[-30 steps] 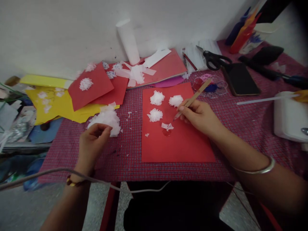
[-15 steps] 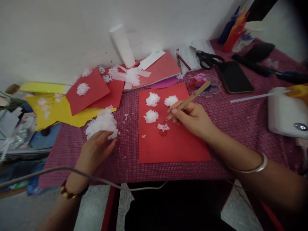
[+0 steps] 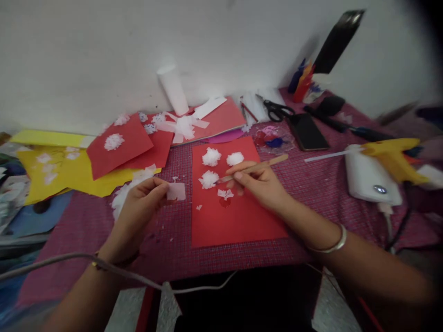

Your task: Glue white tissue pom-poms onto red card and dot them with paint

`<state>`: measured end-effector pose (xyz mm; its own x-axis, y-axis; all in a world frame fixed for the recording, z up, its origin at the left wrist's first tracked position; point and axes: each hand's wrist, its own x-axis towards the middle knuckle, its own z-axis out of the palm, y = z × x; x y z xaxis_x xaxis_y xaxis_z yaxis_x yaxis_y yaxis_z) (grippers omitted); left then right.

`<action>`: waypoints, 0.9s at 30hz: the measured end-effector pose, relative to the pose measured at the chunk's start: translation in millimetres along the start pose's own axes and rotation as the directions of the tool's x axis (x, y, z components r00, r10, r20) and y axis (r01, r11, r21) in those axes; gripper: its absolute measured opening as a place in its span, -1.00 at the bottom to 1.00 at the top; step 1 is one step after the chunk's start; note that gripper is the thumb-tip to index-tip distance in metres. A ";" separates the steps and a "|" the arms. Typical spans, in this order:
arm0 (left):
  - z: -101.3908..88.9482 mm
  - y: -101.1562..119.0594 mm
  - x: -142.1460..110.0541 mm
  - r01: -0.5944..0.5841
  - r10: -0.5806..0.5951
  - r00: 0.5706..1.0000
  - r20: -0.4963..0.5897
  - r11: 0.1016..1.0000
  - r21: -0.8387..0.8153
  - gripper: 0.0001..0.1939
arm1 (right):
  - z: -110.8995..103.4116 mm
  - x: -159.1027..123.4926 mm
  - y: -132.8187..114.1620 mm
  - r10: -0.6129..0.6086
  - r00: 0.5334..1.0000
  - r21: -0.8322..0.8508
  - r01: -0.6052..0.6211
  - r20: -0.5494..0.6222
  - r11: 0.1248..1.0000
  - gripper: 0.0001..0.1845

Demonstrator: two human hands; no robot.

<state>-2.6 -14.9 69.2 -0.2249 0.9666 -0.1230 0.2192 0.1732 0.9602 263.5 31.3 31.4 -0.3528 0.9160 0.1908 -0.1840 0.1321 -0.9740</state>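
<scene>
Between the thumb and fingers of my left hand (image 3: 143,207) is a small square of white tissue paper (image 3: 176,191). Behind that hand lies a heap of white tissue pieces (image 3: 119,198), partly covered by it. My right hand (image 3: 259,182) grips a thin wooden pencil-like stick (image 3: 273,161), its tip pointing left over a red sheet (image 3: 238,226). On the sheet sit three fluffy white tissue puffs (image 3: 209,180). Below them a few tissue pieces (image 3: 225,194) stand at the top of a wet-looking round patch (image 3: 224,203).
Red cards (image 3: 134,147) with puffs and a yellow paper star (image 3: 72,170) lie at the left. Scissors (image 3: 277,110), a phone (image 3: 308,131) and a plastic palette (image 3: 273,140) are at the back right. A yellow glue gun (image 3: 394,157) rests on a white device (image 3: 370,180). A cable (image 3: 121,269) crosses in front.
My left hand has picked a tissue square from the heap and moved right with it. My right hand has tilted the stick flatter, its tip now nearer the puffs. The view has shifted.
</scene>
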 end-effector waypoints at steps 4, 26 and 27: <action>44.0 12.3 11.8 0.103 -0.076 0.985 0.154 0.979 -0.177 -0.84 | 4.4 -3.1 0.1 -0.039 0.996 0.054 0.034 0.076 0.998 -0.80; 68.3 10.5 15.8 0.321 -0.171 0.938 0.301 0.754 -0.573 -0.68 | 3.4 3.3 1.2 -0.075 0.997 0.174 0.073 0.006 0.982 -0.84; 70.3 8.6 14.8 0.326 -0.171 0.937 0.305 0.741 -0.587 -0.69 | 3.7 3.3 0.9 -0.077 0.997 0.187 0.075 0.005 0.979 -0.85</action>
<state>62.7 14.2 58.0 0.0417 0.9336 -0.3559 -0.4684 0.3329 0.8184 258.8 33.0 31.6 -0.3424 0.9011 0.2660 -0.3784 0.1269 -0.9169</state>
